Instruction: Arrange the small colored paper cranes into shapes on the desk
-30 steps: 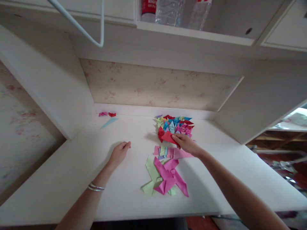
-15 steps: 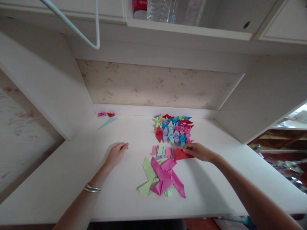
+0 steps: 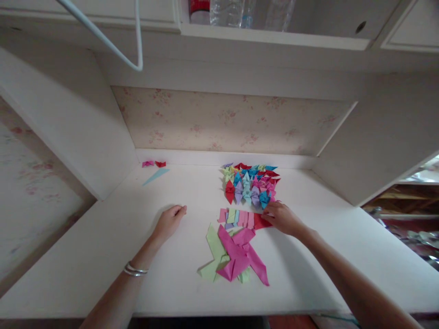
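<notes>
My right hand (image 3: 283,219) rests over a red folded paper piece (image 3: 259,221), its fingers pinched together on the paper's upper edge and covering its right end. That red piece lies at the right end of a row of small folded paper strips (image 3: 240,218) in pink, green and blue. Just behind my fingertips sits a blue origami piece (image 3: 265,199), the nearest of a cluster of small colourful origami pieces (image 3: 247,183). My left hand (image 3: 170,220) lies on the table in a loose fist, with nothing visible in it.
In front of the strips lie large folded papers, a magenta one (image 3: 236,256) over a light green one (image 3: 214,246). At the back left are a small pink piece (image 3: 147,163), a red one (image 3: 160,164) and a light blue paper sliver (image 3: 156,176). Bottles (image 3: 226,13) stand on the shelf above.
My right hand has brought the red folded paper from over the cluster down toward me, onto the right end of the strip row. My left hand has stayed in place.
</notes>
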The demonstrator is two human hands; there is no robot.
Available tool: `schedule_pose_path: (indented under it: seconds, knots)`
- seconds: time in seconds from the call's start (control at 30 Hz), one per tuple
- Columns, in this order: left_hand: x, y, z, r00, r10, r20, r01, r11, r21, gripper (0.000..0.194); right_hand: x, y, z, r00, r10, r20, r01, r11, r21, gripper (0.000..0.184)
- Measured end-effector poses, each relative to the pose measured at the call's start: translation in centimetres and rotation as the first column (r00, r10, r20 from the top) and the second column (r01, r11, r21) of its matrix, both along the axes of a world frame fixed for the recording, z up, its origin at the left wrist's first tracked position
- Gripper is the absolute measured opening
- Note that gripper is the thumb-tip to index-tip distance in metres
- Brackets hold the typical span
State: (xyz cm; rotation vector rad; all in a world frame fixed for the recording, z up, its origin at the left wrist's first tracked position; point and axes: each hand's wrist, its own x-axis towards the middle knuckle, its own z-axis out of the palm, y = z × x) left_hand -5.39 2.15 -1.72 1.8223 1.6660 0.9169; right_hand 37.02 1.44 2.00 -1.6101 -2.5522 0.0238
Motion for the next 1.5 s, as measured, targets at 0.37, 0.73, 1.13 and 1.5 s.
schedule_pose_path:
  seconds: [0.37, 0.73, 1.13, 1.5]
  knots:
    - [-0.2, 0.1, 0.3, 1.000, 0.011, -0.006, -0.011, 1.000, 0.016, 0.044, -0.1, -2.0, -2.2, 0.991, -0.118, -0.065, 0.131, 0.949, 0.287, 0.021]
    - [-6.9, 9.4, 3.6, 0.803, 0.129, -0.582, -0.162, 0.987, -0.005, 0.026, 3.1, -8.2, -4.2, 0.424, -0.685, -0.593, 0.698, 0.664, -0.268, 0.055]
    - [-9.7, 18.8, 3.3, 0.710, 0.397, -0.582, -0.512, 0.858, -0.040, 0.048, 3.6, -7.0, -3.8, 0.358, -0.709, -0.607, 0.704, 0.632, -0.324, 0.055]
    - [-10.6, 20.1, 2.9, 0.824, 0.366, -0.432, -0.473, 0.865, -0.169, 0.039, 3.8, -6.6, -4.2, 0.368, -0.719, -0.589, 0.692, 0.635, -0.342, 0.054]
